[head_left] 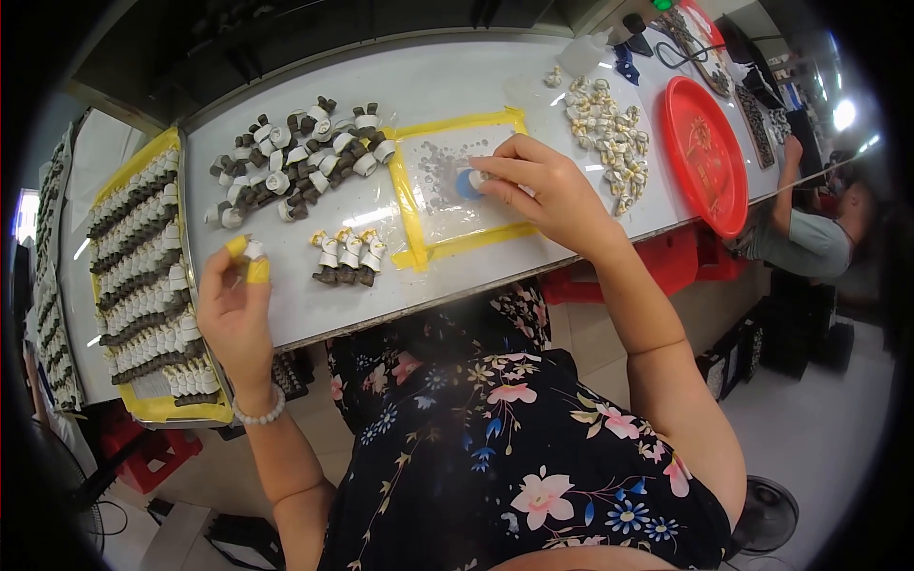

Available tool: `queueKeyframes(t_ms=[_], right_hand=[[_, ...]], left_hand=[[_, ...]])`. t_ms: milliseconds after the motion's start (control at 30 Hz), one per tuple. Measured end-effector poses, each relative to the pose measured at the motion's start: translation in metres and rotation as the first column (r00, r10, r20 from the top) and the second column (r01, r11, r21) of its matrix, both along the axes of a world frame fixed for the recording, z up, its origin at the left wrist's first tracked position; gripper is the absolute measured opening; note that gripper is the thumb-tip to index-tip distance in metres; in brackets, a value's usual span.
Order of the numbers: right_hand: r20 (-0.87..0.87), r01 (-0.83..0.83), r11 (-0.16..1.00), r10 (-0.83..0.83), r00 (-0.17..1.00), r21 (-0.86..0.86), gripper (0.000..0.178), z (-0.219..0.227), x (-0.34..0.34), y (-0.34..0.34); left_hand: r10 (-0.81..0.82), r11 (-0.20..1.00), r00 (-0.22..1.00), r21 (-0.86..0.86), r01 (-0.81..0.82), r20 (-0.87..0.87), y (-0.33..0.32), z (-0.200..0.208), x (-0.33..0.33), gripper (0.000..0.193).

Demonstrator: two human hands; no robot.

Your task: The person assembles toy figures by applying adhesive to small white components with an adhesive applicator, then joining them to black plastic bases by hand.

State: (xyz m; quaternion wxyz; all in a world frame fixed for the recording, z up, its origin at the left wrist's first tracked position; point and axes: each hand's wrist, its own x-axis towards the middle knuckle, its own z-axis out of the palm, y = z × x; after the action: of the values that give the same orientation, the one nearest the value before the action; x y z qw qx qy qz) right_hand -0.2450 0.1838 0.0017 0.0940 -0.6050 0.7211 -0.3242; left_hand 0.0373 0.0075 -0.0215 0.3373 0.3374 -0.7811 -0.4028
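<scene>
My left hand (236, 309), with yellow wraps on two fingertips, pinches a small white figurine part (254, 249) above the table's front edge. My right hand (552, 195) is closed at the fingertips on a small white-and-blue piece (466, 184); its exact kind is not clear. That piece is over a clear sheet (457, 214) edged with yellow tape and spotted with wet-looking drops. Between my hands, three white figurines (348, 255) with yellow tops and dark bases lie side by side. Beyond my left hand spreads a loose group of white-and-dark figurine bodies (295, 157).
On the right lie many small white-and-gold parts (609, 133) beside a red round tray (705, 157). At the left, a yellow-edged board (181, 416) carries rows of figurines. Red stools (628, 271) stand under the table. Another person (809, 238) sits at far right.
</scene>
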Motion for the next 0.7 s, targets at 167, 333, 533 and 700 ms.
queueKeyframes(t_ms=[167, 333, 533, 700], right_hand=[[0.285, 0.058, 0.998, -0.053, 0.957, -0.008, 0.024, -0.005, -0.001, 0.008], [0.524, 0.083, 0.995, -0.04, 0.851, -0.059, 0.023, 0.0, 0.008, 0.01], [0.585, 0.078, 0.996, -0.032, 0.81, -0.054, 0.024, 0.018, 0.023, 0.015], [0.479, -0.019, 0.995, 0.065, 0.875, -0.101, 0.024, 0.029, 0.034, 0.016]], left_hand=[[0.079, 0.635, 0.709, 0.583, 0.507, -0.701, 0.035, 0.001, -0.028, 0.027], [0.14, 0.44, 0.744, 0.714, 0.545, -0.654, 0.08, 0.011, -0.068, 0.03], [0.109, 0.312, 0.783, 0.769, 0.558, -0.612, 0.095, 0.012, -0.089, 0.032], [0.136, 0.365, 0.745, 0.732, 0.575, -0.653, 0.102, 0.004, -0.094, 0.026]])
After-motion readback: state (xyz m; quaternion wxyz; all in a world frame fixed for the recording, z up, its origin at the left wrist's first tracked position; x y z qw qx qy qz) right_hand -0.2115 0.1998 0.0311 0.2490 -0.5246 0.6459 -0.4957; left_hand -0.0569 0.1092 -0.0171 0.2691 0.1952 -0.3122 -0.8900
